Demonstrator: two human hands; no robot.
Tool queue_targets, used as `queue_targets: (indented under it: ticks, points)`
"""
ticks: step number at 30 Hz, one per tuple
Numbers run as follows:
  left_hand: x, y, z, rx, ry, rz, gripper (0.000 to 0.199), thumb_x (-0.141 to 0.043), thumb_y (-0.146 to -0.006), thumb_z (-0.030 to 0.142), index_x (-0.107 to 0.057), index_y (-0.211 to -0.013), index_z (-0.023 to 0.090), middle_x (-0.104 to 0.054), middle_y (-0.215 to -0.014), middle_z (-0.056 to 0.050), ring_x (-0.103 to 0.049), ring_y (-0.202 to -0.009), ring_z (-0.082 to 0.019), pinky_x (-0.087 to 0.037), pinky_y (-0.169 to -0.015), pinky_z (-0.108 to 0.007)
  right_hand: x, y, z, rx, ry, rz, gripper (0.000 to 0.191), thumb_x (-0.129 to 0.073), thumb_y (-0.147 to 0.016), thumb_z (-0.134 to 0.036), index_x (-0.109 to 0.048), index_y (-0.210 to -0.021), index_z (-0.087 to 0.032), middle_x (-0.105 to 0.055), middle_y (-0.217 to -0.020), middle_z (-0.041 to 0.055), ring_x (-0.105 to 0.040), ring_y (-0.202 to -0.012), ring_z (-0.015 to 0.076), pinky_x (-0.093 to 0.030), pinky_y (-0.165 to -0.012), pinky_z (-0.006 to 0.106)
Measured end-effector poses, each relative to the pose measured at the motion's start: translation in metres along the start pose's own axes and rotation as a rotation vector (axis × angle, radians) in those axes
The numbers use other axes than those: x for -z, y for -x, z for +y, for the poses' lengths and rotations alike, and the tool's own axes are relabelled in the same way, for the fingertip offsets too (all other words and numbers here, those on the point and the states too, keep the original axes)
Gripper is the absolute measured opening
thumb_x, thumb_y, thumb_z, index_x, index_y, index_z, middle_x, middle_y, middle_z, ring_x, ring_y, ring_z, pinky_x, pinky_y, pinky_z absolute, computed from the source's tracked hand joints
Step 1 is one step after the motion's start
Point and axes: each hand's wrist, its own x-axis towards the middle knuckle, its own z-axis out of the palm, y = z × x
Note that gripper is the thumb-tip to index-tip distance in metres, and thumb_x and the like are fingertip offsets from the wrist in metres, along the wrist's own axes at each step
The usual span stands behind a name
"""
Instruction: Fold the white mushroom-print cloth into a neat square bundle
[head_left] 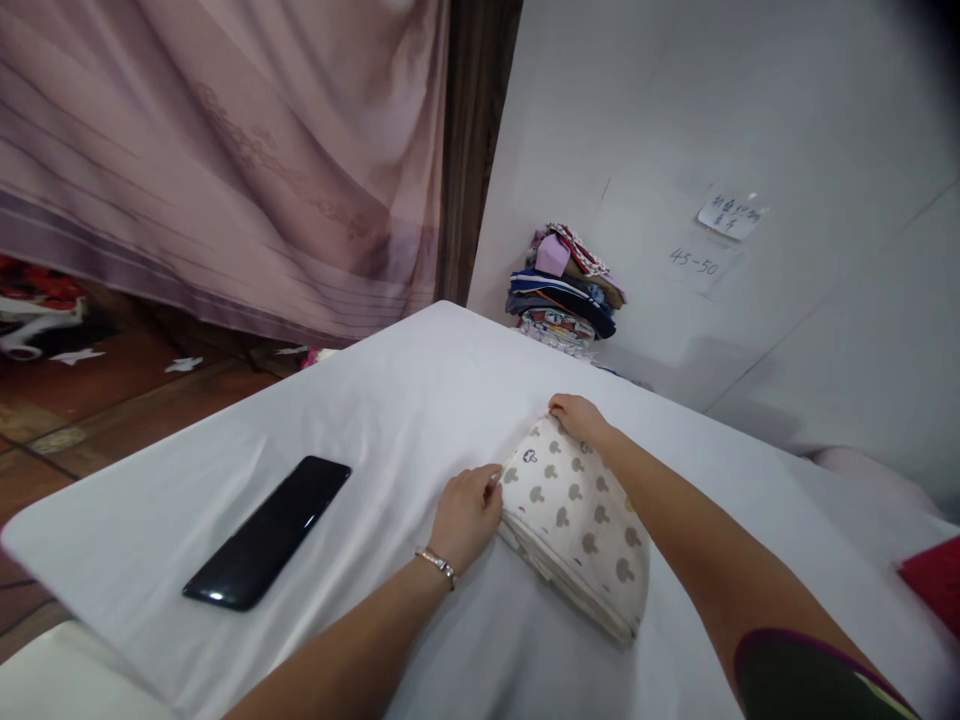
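A folded white cloth with grey-brown mushroom-like shapes [574,510] lies on the white-covered table [420,400], right of its middle. My left hand [469,515], with a bracelet at the wrist, pinches the cloth's left corner. At the far corner of the cloth, my right hand [579,415] grips the edge between thumb and fingers. The layered folds show along the side nearest me. Left of my hands, a glossy black flat object [270,535] rests on the table.
A stack of folded clothes [562,285] stands beyond the table's far edge, by the white wall. Handwritten papers [727,215] are stuck on the wall. A pink curtain [300,150] hangs at the back left. Something red [934,580] is at the right edge.
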Motion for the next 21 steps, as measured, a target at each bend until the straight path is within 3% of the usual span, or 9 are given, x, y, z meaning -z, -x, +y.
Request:
queue_targets:
  ticks: [7,13,21]
  points:
    - [-0.0009,0.0001,-0.0001,-0.006,0.002,0.002,0.023,-0.046,-0.082,0.018,-0.06,-0.1,0.02,-0.064,-0.084,-0.003,-0.056,-0.081,-0.017,-0.041,-0.074,-0.03,-0.0013,-0.0005,-0.0008,0.022,-0.007,-0.062,0.037,-0.037,-0.086,-0.02,-0.06,-0.115,-0.022,-0.059,-0.123,0.0035,-0.052,-0.11,0.0196,-0.038,-0.09,0.028]
    - [-0.0015,0.0005,-0.0014,-0.008,0.009,0.016,0.024,-0.046,-0.081,0.017,-0.058,-0.101,0.021,-0.059,-0.094,-0.004,-0.055,-0.085,-0.016,-0.042,-0.075,-0.029,0.0009,-0.0008,-0.0012,0.063,-0.016,-0.117,0.032,-0.04,-0.084,-0.019,-0.065,-0.105,-0.024,-0.065,-0.112,0.001,-0.057,-0.101,0.0179,-0.04,-0.086,0.026]
    - [-0.0034,-0.0003,-0.0038,-0.006,-0.006,0.011,0.025,-0.046,-0.081,0.018,-0.057,-0.103,0.018,-0.061,-0.09,-0.005,-0.054,-0.088,-0.019,-0.043,-0.076,-0.032,-0.0026,0.0021,-0.0033,0.001,-0.014,-0.051,0.028,-0.042,-0.085,-0.021,-0.063,-0.104,-0.023,-0.066,-0.105,0.0033,-0.058,-0.093,0.018,-0.041,-0.078,0.026]
